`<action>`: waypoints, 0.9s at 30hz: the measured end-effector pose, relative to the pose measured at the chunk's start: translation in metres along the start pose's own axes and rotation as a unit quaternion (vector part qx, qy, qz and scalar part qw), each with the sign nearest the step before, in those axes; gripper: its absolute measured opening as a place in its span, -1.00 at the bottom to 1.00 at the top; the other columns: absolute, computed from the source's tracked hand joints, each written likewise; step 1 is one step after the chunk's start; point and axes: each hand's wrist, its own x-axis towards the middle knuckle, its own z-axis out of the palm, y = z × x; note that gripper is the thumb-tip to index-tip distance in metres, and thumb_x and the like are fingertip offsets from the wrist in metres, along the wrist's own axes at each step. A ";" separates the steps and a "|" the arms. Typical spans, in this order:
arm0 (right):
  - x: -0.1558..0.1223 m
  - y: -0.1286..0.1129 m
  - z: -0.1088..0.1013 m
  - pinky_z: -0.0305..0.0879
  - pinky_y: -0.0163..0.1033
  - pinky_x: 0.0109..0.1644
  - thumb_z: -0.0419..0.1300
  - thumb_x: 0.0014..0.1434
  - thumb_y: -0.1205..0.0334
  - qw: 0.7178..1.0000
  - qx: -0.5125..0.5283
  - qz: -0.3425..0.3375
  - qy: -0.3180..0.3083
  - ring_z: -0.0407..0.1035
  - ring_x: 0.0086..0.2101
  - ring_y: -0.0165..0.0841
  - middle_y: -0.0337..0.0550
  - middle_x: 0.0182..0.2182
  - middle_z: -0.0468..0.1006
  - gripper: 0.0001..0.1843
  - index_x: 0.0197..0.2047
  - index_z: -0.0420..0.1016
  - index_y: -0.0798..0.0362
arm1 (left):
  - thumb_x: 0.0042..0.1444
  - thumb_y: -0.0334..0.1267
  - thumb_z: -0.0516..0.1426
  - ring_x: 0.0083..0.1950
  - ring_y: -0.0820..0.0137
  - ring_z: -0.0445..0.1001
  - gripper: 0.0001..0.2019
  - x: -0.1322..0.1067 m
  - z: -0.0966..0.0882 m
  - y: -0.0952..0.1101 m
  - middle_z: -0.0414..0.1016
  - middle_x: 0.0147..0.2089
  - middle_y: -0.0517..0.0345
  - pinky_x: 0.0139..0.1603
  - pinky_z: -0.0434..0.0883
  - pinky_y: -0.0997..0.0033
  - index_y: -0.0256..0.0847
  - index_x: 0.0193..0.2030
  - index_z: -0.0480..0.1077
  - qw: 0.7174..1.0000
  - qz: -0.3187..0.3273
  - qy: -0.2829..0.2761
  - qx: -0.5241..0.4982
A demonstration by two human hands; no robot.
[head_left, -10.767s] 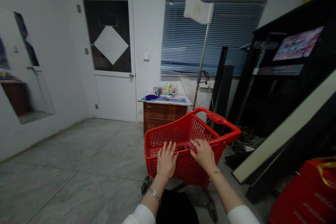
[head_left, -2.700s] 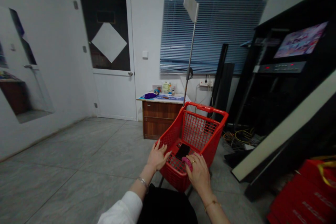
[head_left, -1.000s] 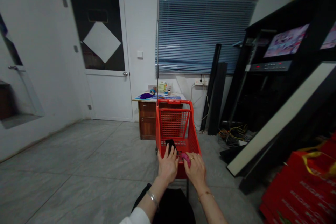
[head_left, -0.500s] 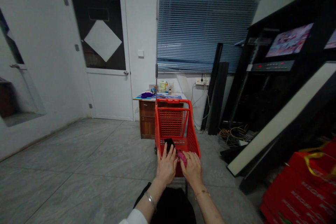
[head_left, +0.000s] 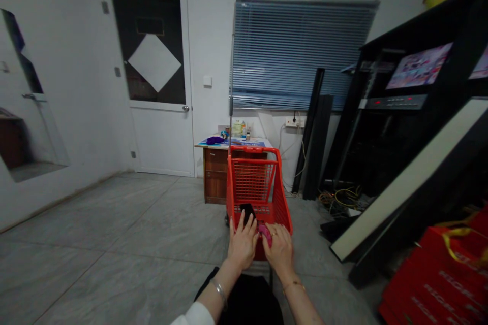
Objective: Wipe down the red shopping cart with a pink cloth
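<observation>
White walls (head_left: pixel 213 35) and a grey floor (head_left: pixel 152 233) enclose the hands, with a white door (head_left: pixel 160 139) well ahead and to their left, and a blue-grey window blind (head_left: pixel 297 56) beyond them, slightly to the right. Off to the right of the hands stand a black rack (head_left: pixel 381 142), a leaning pale board (head_left: pixel 412 177) and, nearer, red boxes (head_left: pixel 438 274) with a yellow ribbon. Past the cart is a wooden cabinet (head_left: pixel 216 183) whose tabletop (head_left: pixel 259 140) carries a purple cloth (head_left: pixel 215 140) and small bottles. Directly before the hands is a red shopping cart (head_left: pixel 285 208), its handle at the far end; a thin pole (head_left: pixel 231 105) rises at its far left. At the cart's near rim, the left hand (head_left: pixel 243 241) lies flat with fingers extended and slightly parted, while the right hand (head_left: pixel 280 249) curls around a pink cloth (head_left: pixel 266 235). Partly behind the left fingers, inside the cart, lies a dark rectangular object (head_left: pixel 247 209). Smallest are a bracelet (head_left: pixel 218 292) on the left wrist and a ring (head_left: pixel 274 234) on the right hand.
</observation>
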 end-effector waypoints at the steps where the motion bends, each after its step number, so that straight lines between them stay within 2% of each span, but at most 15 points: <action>1: 0.000 0.002 -0.003 0.25 0.02 0.22 0.10 0.27 0.22 1.000 0.002 -0.012 -0.013 0.39 -0.01 -0.20 -0.01 -0.05 0.57 -0.64 0.11 0.45 0.07 | 0.40 -0.09 -0.13 0.53 0.12 -0.11 -0.53 0.000 -0.003 -0.002 0.16 0.46 0.16 0.44 -0.02 -0.32 0.00 0.40 0.18 1.000 0.002 -0.003 -0.002; 4: 0.001 0.024 -0.015 0.24 0.01 0.23 0.10 0.27 0.22 0.999 0.003 -0.034 -0.039 0.38 0.02 -0.20 -0.02 -0.02 0.56 -0.63 0.12 0.44 0.08 | 0.40 -0.06 -0.13 0.54 0.14 -0.13 -0.52 -0.001 -0.009 -0.007 0.15 0.47 0.16 0.46 -0.03 -0.27 -0.02 0.41 0.16 1.000 0.011 -0.015 -0.012; 7: 0.000 0.040 -0.022 0.24 0.02 0.23 0.09 0.27 0.22 1.000 -0.004 -0.013 -0.022 0.36 0.07 -0.19 0.00 -0.02 0.57 -0.65 0.09 0.47 0.09 | 0.40 -0.07 -0.13 0.54 0.15 -0.15 -0.51 0.000 -0.009 -0.005 0.11 0.48 0.17 0.46 -0.05 -0.28 0.00 0.43 0.11 1.000 0.012 -0.018 -0.015; 9: -0.001 0.035 -0.019 0.23 0.03 0.24 0.08 0.26 0.25 1.000 -0.011 0.014 0.000 0.36 0.07 -0.18 0.01 -0.03 0.57 -0.67 0.06 0.48 0.11 | 0.40 -0.07 -0.13 0.54 0.14 -0.16 -0.50 0.000 -0.006 0.000 0.09 0.49 0.18 0.45 -0.06 -0.32 0.04 0.44 0.08 1.000 0.009 -0.018 -0.015; 11: -0.001 0.020 -0.013 0.22 0.04 0.26 0.08 0.26 0.26 0.999 -0.017 0.033 0.017 0.36 0.05 -0.18 0.02 -0.06 0.57 -0.68 0.03 0.48 0.12 | 0.40 -0.07 -0.13 0.54 0.13 -0.17 -0.50 0.000 -0.004 0.003 0.08 0.49 0.18 0.44 -0.08 -0.36 0.06 0.44 0.07 1.000 0.011 -0.021 -0.015; 14: 0.001 0.002 -0.008 0.21 0.03 0.27 0.10 0.25 0.26 1.000 -0.014 0.023 0.011 0.36 0.04 -0.19 0.02 -0.06 0.56 -0.68 0.05 0.48 0.12 | 0.41 -0.05 -0.15 0.55 0.14 -0.19 -0.50 -0.001 -0.005 0.000 0.07 0.50 0.19 0.45 -0.10 -0.35 0.05 0.45 0.06 1.000 0.017 -0.020 -0.011; 16: 0.004 0.005 -0.011 0.21 0.01 0.27 0.10 0.24 0.27 1.000 -0.001 -0.006 -0.018 0.36 0.03 -0.21 0.00 -0.05 0.56 -0.66 0.07 0.47 0.10 | 0.41 -0.04 -0.15 0.54 0.16 -0.17 -0.49 -0.001 -0.008 -0.005 0.06 0.50 0.19 0.45 -0.07 -0.31 0.04 0.45 0.05 1.000 0.022 -0.018 -0.003; 19: 0.005 0.027 -0.019 0.21 0.01 0.27 0.09 0.25 0.26 0.998 0.011 -0.035 -0.056 0.38 0.03 -0.22 -0.04 -0.05 0.57 -0.65 0.08 0.47 0.06 | 0.40 -0.05 -0.12 0.54 0.18 -0.13 -0.49 -0.001 -0.011 -0.011 0.09 0.49 0.18 0.45 0.00 -0.26 0.06 0.45 0.04 0.999 0.029 -0.011 0.013; 22: 0.002 0.040 -0.019 0.22 0.03 0.26 0.08 0.27 0.24 0.999 0.000 -0.013 -0.031 0.36 0.08 -0.20 -0.01 -0.02 0.57 -0.66 0.07 0.48 0.08 | 0.40 -0.06 -0.11 0.53 0.19 -0.09 -0.50 -0.001 -0.007 -0.009 0.12 0.48 0.18 0.44 0.03 -0.27 0.07 0.45 0.04 0.999 0.033 0.006 0.021; 24: -0.001 0.032 -0.013 0.22 0.04 0.26 0.07 0.27 0.24 1.000 -0.010 0.013 0.004 0.34 0.09 -0.18 0.02 -0.02 0.57 -0.66 0.07 0.47 0.11 | 0.41 -0.07 -0.12 0.52 0.19 -0.07 -0.51 -0.002 -0.003 -0.005 0.13 0.47 0.20 0.43 0.01 -0.31 0.07 0.45 0.05 0.999 0.035 0.014 0.017; 27: -0.003 0.007 -0.003 0.20 0.05 0.27 0.09 0.27 0.22 0.999 -0.013 0.030 0.028 0.34 0.08 -0.18 0.02 -0.04 0.57 -0.66 0.06 0.47 0.12 | 0.41 -0.06 -0.13 0.52 0.19 -0.05 -0.51 -0.002 0.000 -0.001 0.16 0.46 0.22 0.43 -0.01 -0.35 0.09 0.44 0.05 0.999 0.033 0.015 0.009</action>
